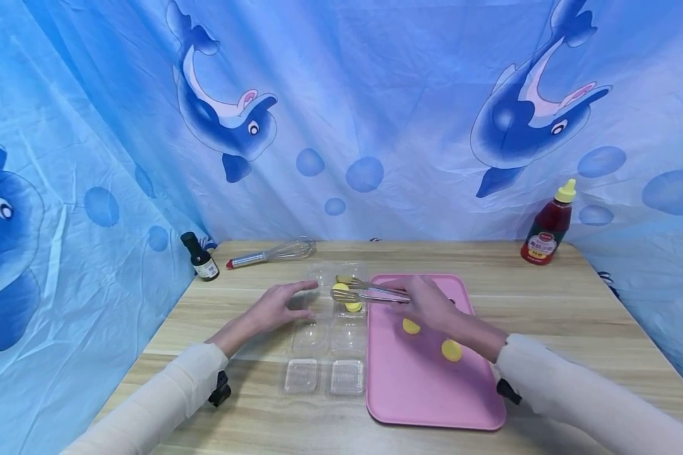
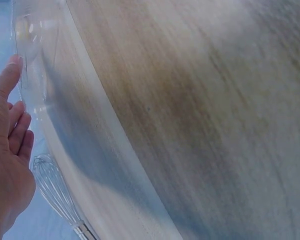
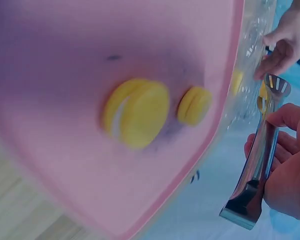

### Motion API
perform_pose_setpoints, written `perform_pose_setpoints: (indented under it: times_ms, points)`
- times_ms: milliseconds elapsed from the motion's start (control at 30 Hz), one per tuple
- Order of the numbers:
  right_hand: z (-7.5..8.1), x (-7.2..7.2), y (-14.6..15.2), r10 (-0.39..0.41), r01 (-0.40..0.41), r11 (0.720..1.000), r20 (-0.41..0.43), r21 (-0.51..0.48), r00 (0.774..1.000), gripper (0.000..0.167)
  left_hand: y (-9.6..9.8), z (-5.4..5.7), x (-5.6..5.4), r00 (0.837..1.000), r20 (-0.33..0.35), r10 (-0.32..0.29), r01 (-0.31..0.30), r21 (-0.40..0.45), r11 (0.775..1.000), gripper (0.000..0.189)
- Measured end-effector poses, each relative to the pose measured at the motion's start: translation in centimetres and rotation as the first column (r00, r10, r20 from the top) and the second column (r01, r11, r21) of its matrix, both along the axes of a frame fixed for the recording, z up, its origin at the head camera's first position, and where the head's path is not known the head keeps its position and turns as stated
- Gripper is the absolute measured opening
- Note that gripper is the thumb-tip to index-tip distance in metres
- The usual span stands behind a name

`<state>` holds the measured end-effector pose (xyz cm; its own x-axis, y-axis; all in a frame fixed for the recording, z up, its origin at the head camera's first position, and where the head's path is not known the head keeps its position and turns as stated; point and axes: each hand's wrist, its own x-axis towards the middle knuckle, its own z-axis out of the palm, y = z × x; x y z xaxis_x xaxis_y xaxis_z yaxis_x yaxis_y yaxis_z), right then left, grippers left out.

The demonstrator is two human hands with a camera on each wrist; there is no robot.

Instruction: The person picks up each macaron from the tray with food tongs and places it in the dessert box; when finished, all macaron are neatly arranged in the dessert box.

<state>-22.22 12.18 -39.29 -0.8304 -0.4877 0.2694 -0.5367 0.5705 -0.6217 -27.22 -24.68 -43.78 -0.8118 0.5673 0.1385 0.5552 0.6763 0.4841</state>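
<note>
In the head view my right hand [image 1: 427,304] grips metal tongs [image 1: 382,299], which reach left over a clear plastic container [image 1: 310,336]. Between the slotted tong ends is a yellow macaron [image 1: 340,289], held above a compartment where another yellow macaron [image 1: 353,307] lies. My left hand [image 1: 277,307] is at the container's left edge, thumb and fingers apart, nothing in its grasp. Two more macarons, a nearer one [image 1: 451,350] and a farther one [image 1: 411,326], sit on the pink tray [image 1: 432,401]. The right wrist view shows the tongs [image 3: 262,150] squeezed between thumb and fingers.
A whisk [image 1: 273,253] lies at the back of the wooden table [image 1: 233,404], near a small dark bottle [image 1: 200,258] at the left. At the back right stands a red sauce bottle [image 1: 548,229]. A blue dolphin-print curtain [image 1: 341,114] hangs behind the table.
</note>
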Motion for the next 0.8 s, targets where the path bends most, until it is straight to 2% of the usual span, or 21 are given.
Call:
perform_pose_setpoints:
  times_ms: [100, 267, 567, 800]
  points:
    - [-0.3, -0.3, -1.5, 0.027, -0.027, 1.0, -0.012, 0.007, 1.0, 0.04, 0.1, 0.0, 0.1, 1.0, 0.003, 0.003, -0.003, -0.002, 1.0, 0.078]
    - [-0.8, -0.7, -3.3, 0.049, -0.049, 0.999, -0.024, 0.016, 0.998, 0.045, 0.3, 0.0, 0.0, 1.0, -0.005, 0.004, -0.004, -0.013, 1.0, 0.078]
    - [-1.4, -1.0, -4.7, 0.036, -0.034, 0.998, -0.033, 0.059, 0.999, 0.046, 0.1, -0.1, 0.0, 1.0, -0.025, -0.006, 0.005, -0.023, 1.0, 0.079]
    - [-1.2, -0.7, -5.2, 0.018, -0.019, 0.999, 0.036, 0.046, 0.999, 0.048, 0.0, 0.1, 0.1, 1.0, -0.016, 0.0, 0.0, -0.025, 1.0, 0.08]
